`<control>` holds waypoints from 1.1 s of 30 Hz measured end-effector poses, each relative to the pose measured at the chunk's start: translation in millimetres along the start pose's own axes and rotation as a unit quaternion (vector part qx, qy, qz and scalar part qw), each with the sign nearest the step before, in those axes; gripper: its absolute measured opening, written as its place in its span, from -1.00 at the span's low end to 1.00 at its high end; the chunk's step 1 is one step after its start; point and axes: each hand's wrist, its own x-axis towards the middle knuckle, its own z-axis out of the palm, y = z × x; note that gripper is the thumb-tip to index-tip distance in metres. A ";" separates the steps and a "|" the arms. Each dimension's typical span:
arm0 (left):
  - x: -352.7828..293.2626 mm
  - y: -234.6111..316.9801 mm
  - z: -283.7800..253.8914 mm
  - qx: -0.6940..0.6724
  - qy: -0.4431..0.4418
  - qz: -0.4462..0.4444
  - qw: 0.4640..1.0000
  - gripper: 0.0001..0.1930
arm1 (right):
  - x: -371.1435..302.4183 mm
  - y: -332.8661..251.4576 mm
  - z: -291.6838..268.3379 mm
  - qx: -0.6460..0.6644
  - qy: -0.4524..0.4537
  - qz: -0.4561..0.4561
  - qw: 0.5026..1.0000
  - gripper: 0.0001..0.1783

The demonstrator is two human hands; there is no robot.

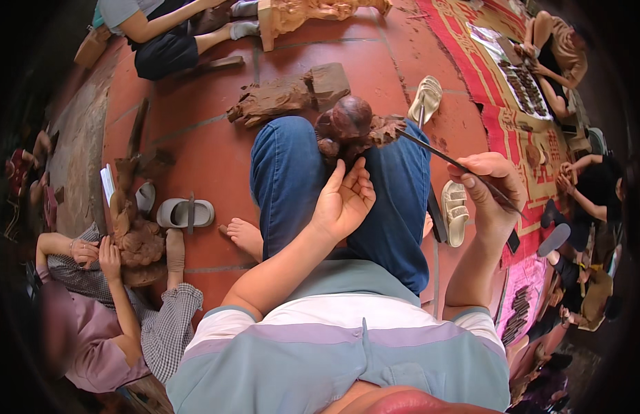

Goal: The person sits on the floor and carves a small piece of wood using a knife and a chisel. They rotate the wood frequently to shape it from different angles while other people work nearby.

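Note:
A dark reddish-brown wood carving (349, 123) with a smooth rounded knob rests between my knees, on my jeans. My left hand (345, 200) is at its lower edge, thumb and curled fingers closed on it. Pinched in my right hand (491, 185) is a slim, dark, file-like tool (437, 153), slanting down to the right. Its far end meets the carving's rough right side; whether it touches the wood or only overlaps it, I cannot tell.
Beyond my knees lies a rough wood block (285, 96) on the red tiles. Cream sandals (455, 214) are to the right, a grey slipper (185, 213) to the left. A person at left holds a wood carving (137, 241). Other people sit along a red-and-gold mat (496, 127).

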 end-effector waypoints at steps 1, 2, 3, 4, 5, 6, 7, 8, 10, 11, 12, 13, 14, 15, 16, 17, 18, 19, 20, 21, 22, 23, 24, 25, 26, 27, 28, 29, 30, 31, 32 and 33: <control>-0.1 -1.5 -0.1 -0.007 -0.002 -0.006 1.000 -0.62 | -1.9 -2.5 1.7 -0.017 -0.008 -0.012 1.000 -0.79; -0.7 -3.1 -0.1 -0.015 -0.004 -0.011 1.000 -0.60 | -3.2 -4.8 2.4 -0.033 -0.019 -0.024 0.999 -0.79; -1.7 -2.6 0.0 -0.022 -0.006 -0.011 1.000 -0.57 | -4.7 -6.2 3.2 -0.052 -0.029 -0.053 0.997 -0.80; -2.5 -1.3 0.0 -0.034 -0.017 -0.011 0.999 -0.56 | -6.8 -8.2 4.8 -0.046 -0.028 -0.065 0.996 -0.81; -3.5 0.5 0.0 -0.046 -0.029 -0.011 0.998 -0.54 | -9.4 -10.6 7.8 -0.041 -0.029 -0.077 0.996 -0.82; -4.0 2.9 -0.4 -0.057 -0.040 -0.010 0.997 -0.53 | -12.8 -12.5 11.9 -0.036 -0.028 -0.089 0.995 -0.83; -4.4 5.1 0.5 -0.071 -0.056 -0.013 0.996 -0.51 | -16.1 -14.6 23.5 0.010 -0.023 -0.080 0.996 -0.84; -3.9 7.4 -0.5 -0.071 -0.076 -0.016 0.994 -0.50 | -17.0 -11.5 29.9 -0.019 -0.048 -0.089 0.995 -0.81; -2.7 10.6 -1.4 -0.072 -0.114 -0.027 0.990 -0.47 | -16.5 -5.1 42.9 -0.132 -0.093 -0.006 0.987 -0.79; -2.3 11.2 -1.1 -0.073 -0.111 -0.030 0.991 -0.46 | -14.5 2.4 49.6 -0.164 -0.097 -0.006 0.982 -0.78; -2.2 12.0 0.8 -0.074 -0.108 -0.031 0.991 -0.44 | -10.2 13.4 56.8 -0.195 -0.103 -0.005 0.975 -0.78; -1.6 11.9 2.6 -0.074 -0.105 -0.035 0.991 -0.43 | -8.5 22.5 62.1 -0.228 -0.106 -0.005 0.968 -0.78; 0.2 12.5 1.2 -0.062 -0.114 -0.030 0.991 -0.43 | -9.1 30.6 65.8 -0.233 -0.100 -0.007 0.967 -0.78; 2.3 13.0 -1.5 -0.049 -0.124 -0.025 0.991 -0.44 | -10.9 38.9 68.9 -0.239 -0.094 -0.009 0.966 -0.79; 3.7 13.9 -3.6 -0.037 -0.133 -0.020 0.990 -0.44 | -12.7 45.5 71.4 -0.244 -0.088 -0.011 0.966 -0.79; 5.0 15.4 -5.1 -0.041 -0.151 -0.028 0.987 -0.43 | -14.1 49.8 73.4 -0.252 -0.082 -0.022 0.964 -0.78; 6.0 16.5 -5.8 -0.045 -0.168 -0.034 0.984 -0.43 | -14.1 51.8 75.2 -0.261 -0.079 -0.028 0.962 -0.78; 6.8 17.6 -6.0 -0.049 -0.185 -0.041 0.981 -0.43 | -13.9 53.3 77.0 -0.269 -0.075 -0.033 0.960 -0.78; 7.3 18.7 -5.8 -0.049 -0.175 -0.037 0.983 -0.43 | -13.7 54.4 78.9 -0.278 -0.071 -0.039 0.957 -0.78; 7.6 18.9 -3.7 -0.048 -0.164 -0.034 0.985 -0.44 | -13.5 54.0 80.1 -0.291 -0.074 -0.039 0.953 -0.78; 7.6 18.7 -1.7 -0.048 -0.153 -0.031 0.987 -0.44 | -13.0 52.6 81.4 -0.303 -0.078 -0.039 0.949 -0.79; 7.1 17.7 0.2 -0.040 -0.129 -0.015 0.991 -0.43 | -12.7 52.2 82.9 -0.316 -0.081 -0.040 0.944 -0.79; 6.0 16.2 2.5 -0.032 -0.105 0.000 0.994 -0.42 | -12.8 53.2 84.8 -0.316 -0.079 -0.036 0.945 -0.79; 5.6 15.3 3.4 -0.025 -0.081 0.016 0.996 -0.41 | -13.1 54.9 86.9 -0.317 -0.077 -0.032 0.945 -0.80; 6.7 15.8 3.0 -0.049 -0.107 -0.003 0.993 -0.41 | -13.0 56.0 87.8 -0.317 -0.074 -0.029 0.945 -0.80; 8.5 17.9 2.4 -0.073 -0.135 -0.022 0.988 -0.42 | -12.1 56.4 88.5 -0.302 -0.071 -0.018 0.951 -0.81; 9.8 18.4 1.0 -0.077 -0.140 -0.024 0.987 -0.43 | -11.2 56.7 88.9 -0.287 -0.068 -0.007 0.956 -0.81; 11.2 18.9 -0.9 -0.080 -0.146 -0.026 0.986 -0.43 | -10.7 56.6 89.0 -0.272 -0.064 0.004 0.960 -0.82; 13.5 18.3 -2.4 -0.063 -0.131 -0.012 0.989 -0.44 | -10.0 55.2 88.4 -0.267 -0.071 0.009 0.961 -0.82; 15.6 18.2 -5.6 -0.058 -0.155 -0.014 0.986 -0.45 | -10.6 51.9 86.6 -0.262 -0.078 0.014 0.962 -0.82; 17.0 18.0 -9.2 -0.052 -0.178 -0.016 0.983 -0.45 | -11.7 47.2 84.5 -0.258 -0.084 0.019 0.962 -0.83; 16.9 18.1 -16.1 -0.059 -0.236 -0.033 0.969 -0.45 | -13.8 38.0 82.8 -0.240 -0.114 0.056 0.962 -0.83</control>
